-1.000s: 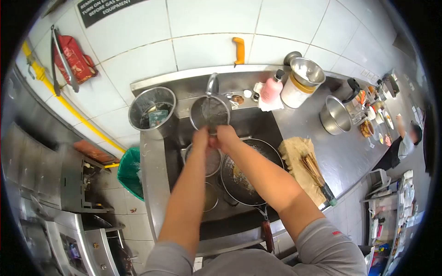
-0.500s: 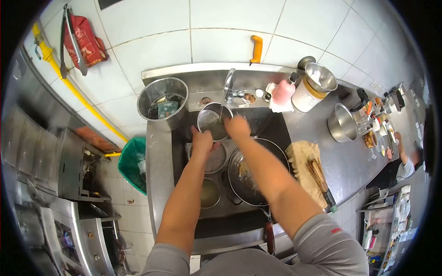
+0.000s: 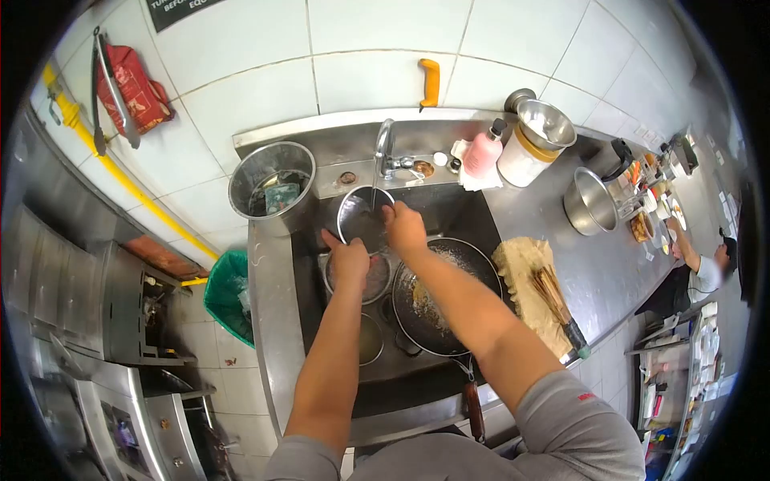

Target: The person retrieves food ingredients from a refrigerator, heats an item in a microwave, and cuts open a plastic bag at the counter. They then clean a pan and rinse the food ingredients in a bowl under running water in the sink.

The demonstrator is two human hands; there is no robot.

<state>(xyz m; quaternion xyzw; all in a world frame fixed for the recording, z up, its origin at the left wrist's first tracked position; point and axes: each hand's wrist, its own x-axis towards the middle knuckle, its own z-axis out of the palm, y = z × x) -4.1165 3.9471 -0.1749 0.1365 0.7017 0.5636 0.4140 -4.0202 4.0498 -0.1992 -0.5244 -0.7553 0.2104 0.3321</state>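
Note:
Under the running faucet [image 3: 385,152], a round metal bowl [image 3: 359,213] is held over the sink [image 3: 473,210], tilted so that its inside looks dark. My left hand [image 3: 350,258] grips it from the near left side. At the right side of the rim, my right hand [image 3: 407,230] has its fingers closed on the edge. Below the bowl, another round metal vessel [image 3: 377,280] sits in the sink, partly hidden by my left hand. Beside it lies a frying pan [image 3: 449,337] with pale food residue, its brown handle [image 3: 475,413] reaching over the front edge.
A metal pot [image 3: 273,180] with a green sponge stands left of the sink. To the right are a pink pump bottle [image 3: 484,152], a stick brush [image 3: 559,305] on a tan cloth [image 3: 513,276] and a steel bowl [image 3: 589,204]. Another person [image 3: 696,272] works at the far right.
The bowl has tipped, and the murky water seen inside before no longer shows. My right hand has turned at the rim. The whole view has shifted slightly.

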